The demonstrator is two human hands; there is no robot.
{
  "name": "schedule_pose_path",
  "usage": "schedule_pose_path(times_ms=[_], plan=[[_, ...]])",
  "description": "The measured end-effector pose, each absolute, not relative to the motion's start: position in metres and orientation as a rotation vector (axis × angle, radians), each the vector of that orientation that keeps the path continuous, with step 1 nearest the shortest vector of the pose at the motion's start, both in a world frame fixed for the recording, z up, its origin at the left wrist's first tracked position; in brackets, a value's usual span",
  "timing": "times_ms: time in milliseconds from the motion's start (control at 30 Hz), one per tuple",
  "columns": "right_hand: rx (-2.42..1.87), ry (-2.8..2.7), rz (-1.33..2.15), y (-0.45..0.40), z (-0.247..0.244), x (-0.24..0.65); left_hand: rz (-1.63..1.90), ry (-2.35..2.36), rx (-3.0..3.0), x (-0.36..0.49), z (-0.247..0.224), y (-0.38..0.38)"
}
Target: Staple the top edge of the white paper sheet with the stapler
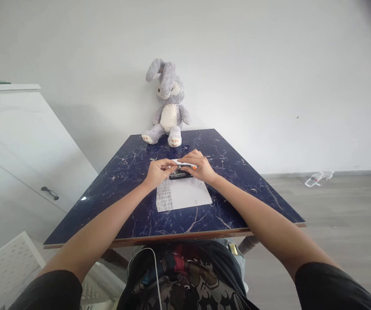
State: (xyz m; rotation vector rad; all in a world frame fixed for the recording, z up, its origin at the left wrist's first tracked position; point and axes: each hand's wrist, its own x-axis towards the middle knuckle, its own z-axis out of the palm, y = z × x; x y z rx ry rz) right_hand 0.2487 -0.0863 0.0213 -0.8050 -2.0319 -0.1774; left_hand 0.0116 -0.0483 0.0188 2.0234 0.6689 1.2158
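Over the middle of the table, my left hand (pixel 159 173) and my right hand (pixel 199 165) meet with fingers bent in a pinch. Between them they hold a small black object (pixel 181 173) with a curved upper part and an orange spot by my right fingers. Fingers cover much of it, so its exact kind is unclear. Underneath lies a white sheet (pixel 188 194) with a grey patterned strip down its left side. The sheet's far part is hidden behind the hands and the black object.
A grey plush rabbit (pixel 169 116) sits at the far edge of the dark blue marbled table (pixel 237 185), against the wall. A white cabinet (pixel 14 150) stands at left, above a white perforated chair (pixel 11 262). Clear plastic packaging (pixel 317 178) lies on the floor at right.
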Motion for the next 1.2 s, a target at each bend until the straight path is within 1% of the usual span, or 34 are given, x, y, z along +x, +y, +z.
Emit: schedule_pose_path(times_ms=[200, 400, 500, 567, 633, 700, 767, 867, 967, 1100, 1200], plan=[[-0.656, -2.021, -0.084, -0.089, 0.022, 0.244, 1.223, 0.659, 2.023, 0.015, 0.025, -0.059], [-0.536, -2.064, -0.019, -0.093, 0.026, 0.242, 1.213, 0.641, 2.017, 0.014, 0.017, -0.055], [-0.547, -2.075, 0.012, -0.094, 0.028, 0.240, 1.179, 0.624, 2.048, 0.013, 0.017, -0.054], [-0.627, -2.020, 0.015, -0.093, 0.028, 0.242, 1.166, 0.605, 2.066, 0.011, 0.020, -0.051], [-0.732, -1.946, 0.014, -0.089, 0.029, 0.250, 1.245, 0.631, 2.055, 0.004, 0.023, -0.042], [-0.838, -1.883, 0.004, -0.082, 0.028, 0.264, 1.403, 0.739, 2.029, -0.008, 0.023, -0.025], [-0.978, -1.844, -0.031, -0.071, 0.024, 0.285, 1.438, 0.905, 2.081, -0.024, 0.020, -0.001], [-1.372, -1.760, -0.076, -0.054, 0.016, 0.320, 1.262, 1.169, 2.232, -0.047, 0.008, 0.036], [-1.707, -1.568, -0.035, -0.042, 0.006, 0.345, 1.107, 1.306, 2.321, -0.057, -0.008, 0.059], [-1.870, -1.487, 0.021, -0.034, -0.004, 0.358, 0.834, 1.425, 2.400, -0.055, -0.021, 0.068], [-1.896, -1.557, 0.047, -0.029, -0.010, 0.359, 0.788, 1.454, 2.441, -0.057, -0.020, 0.067]])
